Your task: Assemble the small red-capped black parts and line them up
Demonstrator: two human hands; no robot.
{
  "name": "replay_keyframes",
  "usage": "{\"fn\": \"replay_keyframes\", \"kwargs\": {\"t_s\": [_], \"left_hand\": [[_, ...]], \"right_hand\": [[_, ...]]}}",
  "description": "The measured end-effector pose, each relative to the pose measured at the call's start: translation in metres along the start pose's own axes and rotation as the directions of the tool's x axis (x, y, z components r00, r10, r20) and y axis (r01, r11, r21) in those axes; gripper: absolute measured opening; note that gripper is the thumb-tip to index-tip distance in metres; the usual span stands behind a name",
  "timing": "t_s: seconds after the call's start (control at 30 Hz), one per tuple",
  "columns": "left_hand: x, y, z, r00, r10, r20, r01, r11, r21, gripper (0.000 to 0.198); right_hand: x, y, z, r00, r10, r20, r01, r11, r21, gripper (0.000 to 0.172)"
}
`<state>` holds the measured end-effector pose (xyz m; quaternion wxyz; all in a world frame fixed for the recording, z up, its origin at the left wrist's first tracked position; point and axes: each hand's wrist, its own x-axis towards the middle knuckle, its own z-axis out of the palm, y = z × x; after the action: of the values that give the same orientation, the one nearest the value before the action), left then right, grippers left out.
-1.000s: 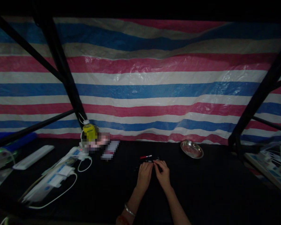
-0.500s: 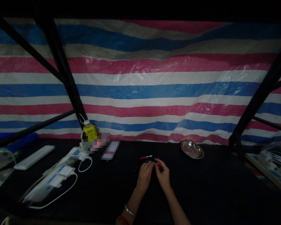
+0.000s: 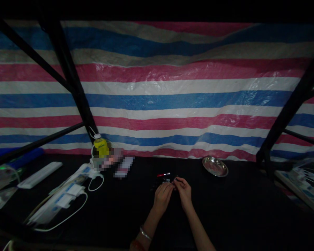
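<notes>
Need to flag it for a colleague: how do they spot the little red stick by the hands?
On the black table before the striped tarp, find the left hand and right hand meeting mid-table. Just beyond their fingertips lies the red stick: thin, the only red item there, left of the round metal dish.

We can read no text anywhere; the label on the yellow bottle [image 3: 101, 147], at ten o'clock, is too dim and blurred.

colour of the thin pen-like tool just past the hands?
Red, with a pale silvery end. The thin pen-like tool lies on the dark tabletop; head view shows it.
</notes>
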<state>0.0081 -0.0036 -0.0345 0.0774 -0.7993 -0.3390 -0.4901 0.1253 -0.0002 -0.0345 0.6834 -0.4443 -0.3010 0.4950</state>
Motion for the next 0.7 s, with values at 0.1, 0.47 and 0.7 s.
{"fn": "replay_keyframes", "kwargs": {"t_s": [0.1,0.47,0.7], "left_hand": [[-0.0005,-0.0006,0.0002,1.000,-0.004,-0.002,0.004,1.000,-0.009,0.022],[-0.0032,-0.0026,0.0011,0.999,-0.051,0.015,0.051,0.999,-0.017,0.020],[-0.0004,-0.0014,0.0000,0.968,-0.210,0.137,0.206,0.978,0.045,0.014]], "right_hand": [[0.0002,0.0007,-0.0014,0.999,0.019,0.030,-0.020,1.000,0.012,0.040],[-0.0013,0.0000,-0.0003,0.981,0.139,0.134,-0.151,0.985,0.082,0.033],[-0.0013,0.0039,-0.0010,0.984,0.037,0.174,-0.032,0.999,-0.028,0.035]]}}
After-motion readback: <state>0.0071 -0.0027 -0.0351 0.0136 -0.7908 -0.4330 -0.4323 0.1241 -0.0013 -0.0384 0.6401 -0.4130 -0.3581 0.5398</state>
